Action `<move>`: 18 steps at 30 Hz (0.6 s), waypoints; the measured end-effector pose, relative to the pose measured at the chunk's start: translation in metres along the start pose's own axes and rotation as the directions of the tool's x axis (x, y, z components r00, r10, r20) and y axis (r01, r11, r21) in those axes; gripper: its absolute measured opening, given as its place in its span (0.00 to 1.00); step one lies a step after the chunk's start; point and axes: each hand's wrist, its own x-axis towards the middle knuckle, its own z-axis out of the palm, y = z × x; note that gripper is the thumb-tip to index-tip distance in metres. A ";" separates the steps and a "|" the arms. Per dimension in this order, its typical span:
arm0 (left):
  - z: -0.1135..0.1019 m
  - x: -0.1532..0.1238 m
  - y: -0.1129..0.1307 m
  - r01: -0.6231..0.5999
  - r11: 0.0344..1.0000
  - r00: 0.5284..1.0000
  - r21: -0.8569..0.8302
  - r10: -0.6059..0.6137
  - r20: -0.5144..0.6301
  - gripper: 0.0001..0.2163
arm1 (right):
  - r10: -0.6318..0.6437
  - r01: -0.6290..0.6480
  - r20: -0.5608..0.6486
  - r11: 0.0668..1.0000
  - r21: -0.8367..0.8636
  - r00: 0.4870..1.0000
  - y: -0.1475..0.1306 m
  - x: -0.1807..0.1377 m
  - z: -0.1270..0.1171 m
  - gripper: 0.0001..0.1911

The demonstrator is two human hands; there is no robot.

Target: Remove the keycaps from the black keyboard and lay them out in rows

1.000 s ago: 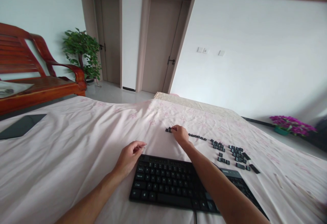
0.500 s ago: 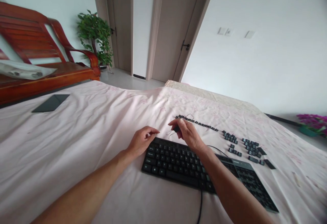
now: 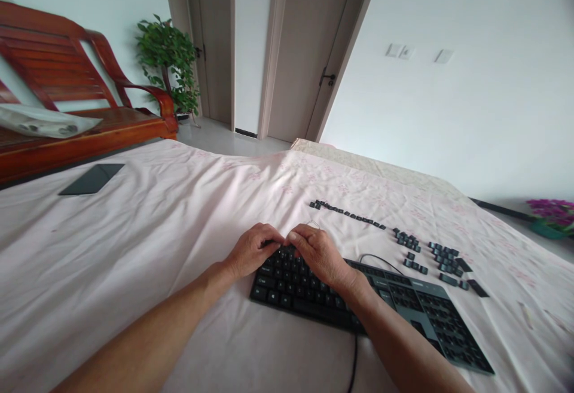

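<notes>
Head view. A pale pink flower-printed sheet (image 3: 156, 231) covers the whole work surface. On it, near the person, lies a black full-size computer keyboard (image 3: 403, 300), set askew. The left hand (image 3: 251, 250) and right hand (image 3: 320, 254) meet over its upper left corner, both with fingers curled and fingertips touching the key rows. Whether either pinches a key is hidden by the knuckles. Beyond the hands runs a straight line of loose black keycaps (image 3: 347, 214), and a scattered cluster of black keycaps (image 3: 430, 258) lies to the right, well apart from the hands. A dark flat slab (image 3: 92, 179) rests far left. Handling note: one hand is best kept pressing the keyboard frame flat while the other works a single key squarely, clear of its neighbours, so the soft sheet beneath does not let the board rock.
</notes>
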 end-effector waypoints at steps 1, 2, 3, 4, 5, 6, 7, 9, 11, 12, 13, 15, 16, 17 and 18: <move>0.000 0.000 0.000 -0.004 1.000 1.000 0.003 0.004 0.006 0.08 | -0.029 0.029 0.013 0.999 -0.019 1.000 -0.002 0.001 0.000 0.19; 0.000 0.000 0.001 -0.008 1.000 1.000 0.006 0.007 0.011 0.08 | -0.060 0.060 0.025 0.998 -0.035 0.998 -0.003 0.001 0.001 0.19; 0.000 0.000 0.001 -0.010 1.000 1.000 0.009 0.010 0.012 0.08 | -0.091 0.093 0.035 0.994 -0.051 0.995 -0.005 0.002 0.001 0.19; 0.000 0.000 0.002 -0.013 1.000 1.000 0.012 0.013 0.013 0.08 | -0.120 0.123 0.043 0.990 -0.068 0.992 -0.005 0.002 0.002 0.19; 0.000 0.000 0.002 -0.018 1.000 1.000 0.016 0.018 0.016 0.08 | -0.145 0.148 0.046 0.985 -0.085 0.988 -0.006 0.002 0.003 0.19; -0.001 0.000 0.003 -0.026 0.999 0.999 0.020 0.026 0.024 0.08 | -0.164 0.168 0.048 0.981 -0.101 0.985 -0.006 0.002 0.005 0.19; -0.001 0.000 0.004 -0.039 0.999 0.999 0.024 0.038 0.036 0.08 | -0.181 0.186 0.053 0.976 -0.116 0.982 -0.005 0.002 0.007 0.18; -0.001 0.001 0.005 -0.072 0.997 0.995 0.033 0.070 0.072 0.08 | -0.221 0.230 0.078 0.963 -0.138 0.972 -0.003 0.001 0.010 0.17; -0.002 0.001 0.004 -0.089 0.995 0.990 0.038 0.085 0.108 0.08 | -0.262 0.275 0.104 0.950 -0.145 0.959 0.001 0.001 0.012 0.16; -0.003 0.001 0.003 -0.090 0.995 0.988 0.041 0.084 0.127 0.09 | -0.276 0.291 0.111 0.946 -0.142 0.955 0.003 0.001 0.013 0.16; -0.003 0.002 0.002 -0.090 0.995 0.986 0.046 0.082 0.148 0.09 | -0.281 0.294 0.110 0.946 -0.133 0.953 0.005 0.001 0.014 0.15; -0.004 0.002 -0.002 -0.093 0.994 0.978 0.054 0.081 0.191 0.08 | -0.272 0.279 0.081 0.956 -0.094 0.959 0.010 0.000 0.017 0.16; -0.004 0.003 -0.003 -0.096 0.994 0.974 0.059 0.081 0.210 0.08 | -0.267 0.270 0.056 0.961 -0.066 0.962 0.012 -0.001 0.018 0.16; -0.003 0.004 -0.005 -0.096 0.993 0.972 0.062 0.080 0.223 0.08 | -0.262 0.263 0.028 0.964 -0.036 0.965 0.014 -0.002 0.019 0.17; -0.003 0.004 -0.006 -0.095 0.993 0.971 0.065 0.078 0.228 0.07 | -0.260 0.260 -0.002 0.966 -0.009 0.966 0.017 -0.003 0.021 0.17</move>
